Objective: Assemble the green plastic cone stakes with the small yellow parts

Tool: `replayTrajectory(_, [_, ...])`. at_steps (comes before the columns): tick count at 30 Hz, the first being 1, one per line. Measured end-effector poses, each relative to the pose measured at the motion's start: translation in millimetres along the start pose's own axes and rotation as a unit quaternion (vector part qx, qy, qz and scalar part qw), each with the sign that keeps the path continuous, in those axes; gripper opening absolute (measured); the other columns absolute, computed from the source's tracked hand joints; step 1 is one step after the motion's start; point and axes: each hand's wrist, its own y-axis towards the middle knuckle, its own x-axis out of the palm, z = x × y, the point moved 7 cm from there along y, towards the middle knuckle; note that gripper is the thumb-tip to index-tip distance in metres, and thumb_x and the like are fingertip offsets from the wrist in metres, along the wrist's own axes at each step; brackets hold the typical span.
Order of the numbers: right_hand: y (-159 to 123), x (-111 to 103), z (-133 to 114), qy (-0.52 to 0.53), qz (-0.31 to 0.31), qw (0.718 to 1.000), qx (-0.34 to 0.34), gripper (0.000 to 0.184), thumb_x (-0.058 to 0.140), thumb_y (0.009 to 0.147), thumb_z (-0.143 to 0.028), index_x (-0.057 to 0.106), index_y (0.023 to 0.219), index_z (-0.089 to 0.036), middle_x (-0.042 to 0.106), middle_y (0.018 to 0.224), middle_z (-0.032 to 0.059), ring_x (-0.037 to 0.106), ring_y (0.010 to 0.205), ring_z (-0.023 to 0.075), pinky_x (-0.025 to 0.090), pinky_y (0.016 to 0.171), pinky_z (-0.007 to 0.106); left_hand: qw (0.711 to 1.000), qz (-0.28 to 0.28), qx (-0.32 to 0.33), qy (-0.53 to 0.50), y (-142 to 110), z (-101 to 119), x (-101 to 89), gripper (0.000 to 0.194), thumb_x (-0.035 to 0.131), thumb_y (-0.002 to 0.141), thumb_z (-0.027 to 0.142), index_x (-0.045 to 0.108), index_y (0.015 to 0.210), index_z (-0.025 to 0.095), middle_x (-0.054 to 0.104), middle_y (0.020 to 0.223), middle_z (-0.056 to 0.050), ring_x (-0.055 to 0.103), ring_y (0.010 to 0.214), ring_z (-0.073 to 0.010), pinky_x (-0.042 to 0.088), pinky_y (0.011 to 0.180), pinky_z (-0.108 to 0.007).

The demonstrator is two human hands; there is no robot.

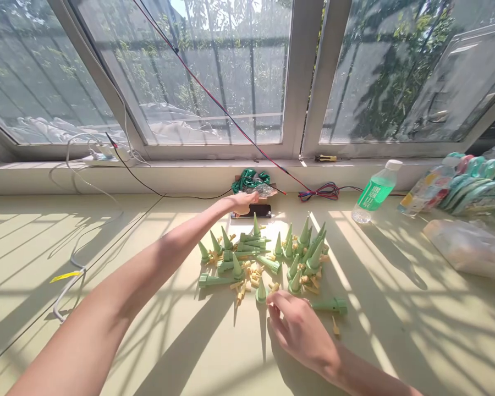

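My left hand (243, 203) reaches to the back of the table, its fingers closed at the edge of a piece of crumpled clear plastic (267, 191). Just below that hand lies a black phone-like slab (260, 211). Nearer to me, my right hand (299, 327) has its thumb and fingers drawn together beside an upright pale green cone (261, 292). A small yellow peg (274, 287) shows just beyond those fingertips; whether they grip it is hidden. Several more green cones (314, 258) stand or lie in a cluster, with yellow pegs (253, 272) scattered among them.
A bottle with a green label (374, 192) stands right of the cluster. Beyond it are stacked teal packs (478, 184) and a plastic bag (470, 247). Coiled red-and-blue wire (322, 191) and green ribbon-like material (251, 180) lie by the sill. A white cable (72, 286) runs along the left.
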Motion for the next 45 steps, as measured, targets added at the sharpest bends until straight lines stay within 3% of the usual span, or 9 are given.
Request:
replayTrajectory(4, [2,-3,1,0.003,0.021,1.0,-0.009,0.018,0.043,0.093,-0.009,0.058,0.095,-0.018,0.069,0.087,0.0051,0.065,0.07,0.0173,0.045,0.066,0.027,0.998,0.005,-0.018,0.054,-29,9,-38.1,0.021,0.054,0.088,0.017,0.065,0.106,0.016,0.068,0.093,-0.012,0.065,0.081,-0.0229,0.049,0.074,-0.031])
replayTrajectory(8, [3,-6,3,-0.006,0.041,0.999,-0.017,0.02,0.042,0.093,-0.009,0.06,0.095,-0.017,0.068,0.087,0.0062,0.063,0.065,0.0165,0.046,0.062,0.027,0.984,0.155,0.037,0.078,-103,47,-76.5,0.023,0.046,0.096,0.023,0.065,0.087,0.017,0.065,0.074,-0.006,0.059,0.065,-0.0178,0.042,0.065,-0.027])
replayTrajectory(11, [4,-9,2,-0.037,0.052,0.998,-0.016,0.024,0.041,0.093,-0.008,0.061,0.105,-0.016,0.068,0.097,0.0095,0.065,0.068,0.0179,0.047,0.06,0.028,0.967,0.232,0.105,0.001,-169,78,-67.6,0.029,0.047,0.099,0.032,0.063,0.079,0.018,0.054,0.058,0.001,0.048,0.05,-0.0116,0.036,0.057,-0.024])
replayTrajectory(16, [5,-12,-1,-0.091,0.04,0.995,0.001,0.031,0.04,0.097,-0.011,0.055,0.123,-0.015,0.067,0.113,0.0129,0.067,0.068,0.0176,0.047,0.056,0.027,0.947,0.273,0.12,-0.122,-224,92,-4.2,0.025,0.047,0.101,0.032,0.062,0.086,0.018,0.06,0.064,0.001,0.049,0.047,-0.01,0.04,0.052,-0.023])
replayTrajectory(19, [7,-11,1,-0.106,0.025,0.994,0.013,0.035,0.04,0.098,-0.01,0.052,0.13,-0.017,0.065,0.123,0.0135,0.069,0.071,0.0181,0.048,0.058,0.027,0.939,0.291,0.1,-0.155,-228,87,25.5,0.018,0.049,0.1,0.031,0.062,0.1,0.017,0.064,0.071,-0.001,0.051,0.05,-0.0107,0.044,0.053,-0.024])
replayTrajectory(25, [8,-8,10,-0.112,0.004,0.994,0.013,0.043,0.037,0.097,-0.005,0.053,0.134,-0.02,0.067,0.119,0.0118,0.071,0.075,0.0174,0.049,0.062,0.024,0.913,0.335,0.114,-0.204,-229,85,49.0,0.013,0.049,0.1,0.025,0.056,0.11,0.02,0.063,0.092,-0.004,0.049,0.049,-0.0076,0.044,0.049,-0.023])
replayTrajectory(35, [10,-8,16,-0.113,-0.004,0.993,0.021,0.041,0.041,0.097,-0.006,0.058,0.13,-0.023,0.066,0.112,0.0088,0.07,0.078,0.017,0.051,0.067,0.024,0.913,0.257,0.082,-0.305,-226,78,66.7,0.028,0.056,0.096,0.028,0.049,0.122,0.021,0.06,0.117,-0.009,0.049,0.047,-0.0046,0.044,0.046,-0.024])
replayTrajectory(42, [10,-7,17,-0.128,-0.013,0.991,0.035,0.037,0.038,0.1,-0.008,0.059,0.128,-0.021,0.065,0.112,0.0087,0.069,0.08,0.0164,0.049,0.068,0.023,0.929,0.217,0.123,-0.272,-214,75,80.5,0.018,0.056,0.093,0.026,0.054,0.11,0.019,0.064,0.09,-0.004,0.044,0.047,-0.0078,0.043,0.051,-0.027])
replayTrajectory(45, [11,-7,19,-0.134,-0.022,0.99,0.039,0.038,0.036,0.101,-0.009,0.058,0.129,-0.022,0.064,0.113,0.0083,0.068,0.078,0.0155,0.048,0.067,0.023,0.935,0.196,0.136,-0.261,-210,74,88.8,0.009,0.053,0.093,0.022,0.055,0.086,0.017,0.055,0.072,0.0,0.041,0.051,-0.0092,0.038,0.052,-0.025])
